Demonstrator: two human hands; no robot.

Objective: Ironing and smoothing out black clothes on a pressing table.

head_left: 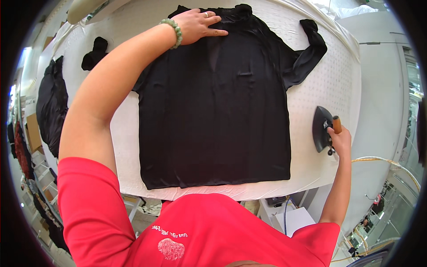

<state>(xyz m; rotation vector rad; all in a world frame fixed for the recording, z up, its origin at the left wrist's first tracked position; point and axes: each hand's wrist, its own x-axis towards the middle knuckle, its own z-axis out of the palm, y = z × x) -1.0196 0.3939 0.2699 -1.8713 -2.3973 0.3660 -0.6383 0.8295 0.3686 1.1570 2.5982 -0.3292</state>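
Note:
A black long-sleeved blouse (213, 120) lies spread on a white cloth-covered ironing table (331, 86), its collar at the far side and its hem toward me. My left hand (198, 26) rests on the blouse near the collar, fingers stretched out and apart. Off to the right of the blouse, my right hand (341, 141) is wrapped round the wooden handle of a dark steam iron (322, 128). The iron is at the table's right side, apart from the fabric. One sleeve (309, 55) bends outward at the right; my left arm partly covers the other.
Another black garment (52, 104) hangs over the table's left edge. A pale hose (387, 161) runs off to the right from near my right wrist. Beneath the near edge stands a white box (296, 221). Clothes on a rack (22, 151) are at the far left.

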